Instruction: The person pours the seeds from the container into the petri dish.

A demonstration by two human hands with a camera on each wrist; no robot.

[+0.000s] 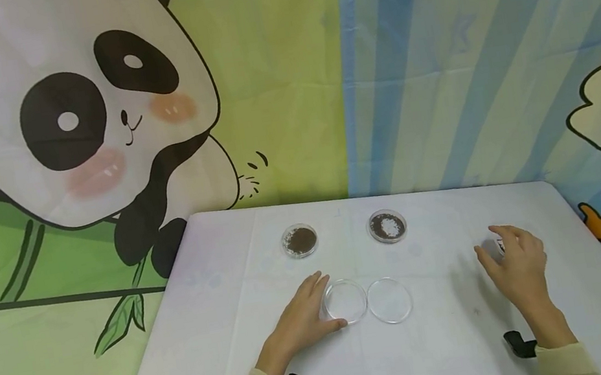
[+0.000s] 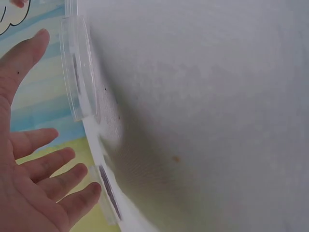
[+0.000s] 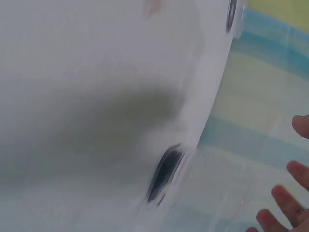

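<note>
An empty clear petri dish [image 1: 347, 301] lies on the white table, and my left hand [image 1: 303, 322] is beside its left side. The thumb is low at the rim, the fingers spread above it. In the left wrist view, the same hand [image 2: 38, 169] has its fingers apart, with the clear dish [image 2: 79, 70] just beyond them. My right hand [image 1: 518, 268] hovers at the right of the table, fingers loosely bent and nothing between them. Partly hidden behind it is a small dish with dark contents [image 1: 500, 246], which also shows in the right wrist view, blurred [image 3: 165, 173].
A second clear round dish or lid [image 1: 390, 300] lies against the empty dish's right side. Farther back stand a dish of brown grains with white bits [image 1: 300, 241] and one with a white patch amid brown [image 1: 387, 227]. A printed panda curtain [image 1: 284, 85] hangs behind the table.
</note>
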